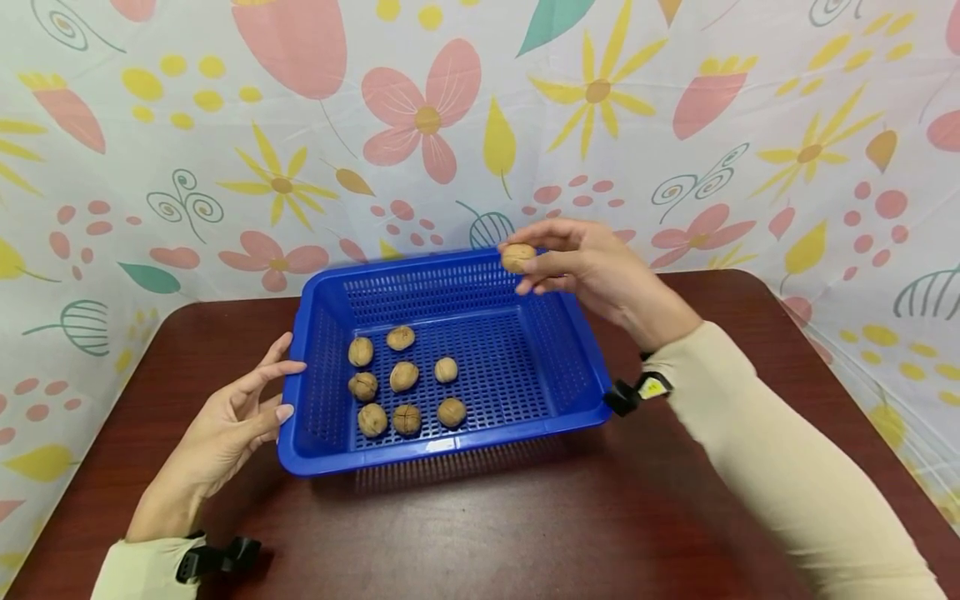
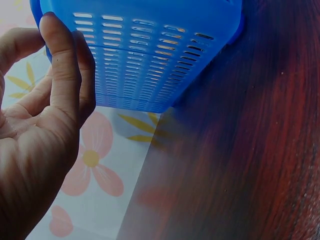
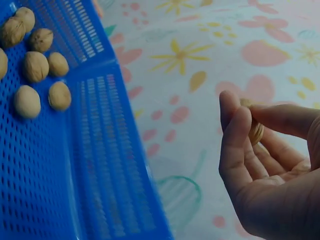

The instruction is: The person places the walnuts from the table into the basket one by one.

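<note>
In the head view, a blue plastic basket (image 1: 525, 428) with slotted walls stands on the table, holding several walnuts (image 1: 404, 376) in its left half. My left hand (image 1: 213, 429) holds the basket's left rim; in the left wrist view its fingers (image 2: 65, 70) lie at the rim and the end wall. Above the back right corner of the basket, my right hand (image 1: 600, 271) pinches a walnut (image 1: 517, 258) between thumb and fingers. From the right wrist, that walnut (image 3: 256, 131) is partly hidden by the fingertips, and the basket's walnuts (image 3: 36, 66) show at upper left.
The basket rests on a dark reddish-brown table (image 1: 480, 533). Close behind the table hangs a white cloth (image 1: 480, 200) printed with flowers and leaves. Each wrist wears a black strap with a small camera, and the right one (image 1: 626, 397) is near the basket's right front corner.
</note>
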`<control>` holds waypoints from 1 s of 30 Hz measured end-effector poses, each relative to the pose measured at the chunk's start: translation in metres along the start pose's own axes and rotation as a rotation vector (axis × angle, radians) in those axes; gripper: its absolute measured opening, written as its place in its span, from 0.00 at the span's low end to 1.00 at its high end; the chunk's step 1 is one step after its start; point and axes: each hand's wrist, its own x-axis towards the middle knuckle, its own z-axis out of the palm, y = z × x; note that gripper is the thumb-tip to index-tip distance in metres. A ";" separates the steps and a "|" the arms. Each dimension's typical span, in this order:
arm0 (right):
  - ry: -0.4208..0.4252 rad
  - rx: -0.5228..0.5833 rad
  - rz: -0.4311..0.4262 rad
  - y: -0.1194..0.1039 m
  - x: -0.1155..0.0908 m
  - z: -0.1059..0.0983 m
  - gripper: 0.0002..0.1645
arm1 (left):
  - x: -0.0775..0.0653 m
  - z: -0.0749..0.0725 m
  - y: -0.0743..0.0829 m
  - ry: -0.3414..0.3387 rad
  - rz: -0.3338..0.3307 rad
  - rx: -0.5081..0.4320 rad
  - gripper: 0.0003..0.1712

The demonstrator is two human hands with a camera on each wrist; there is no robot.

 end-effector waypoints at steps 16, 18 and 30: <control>-0.100 0.001 0.207 0.041 0.069 0.050 0.23 | 0.000 -0.001 -0.001 -0.006 0.012 0.000 0.26; -0.099 -0.001 0.221 0.044 0.074 0.052 0.24 | -0.001 -0.002 -0.001 -0.008 0.017 -0.004 0.26; -0.146 -0.114 0.362 0.072 0.088 0.062 0.25 | -0.001 -0.003 -0.004 -0.023 0.027 -0.019 0.27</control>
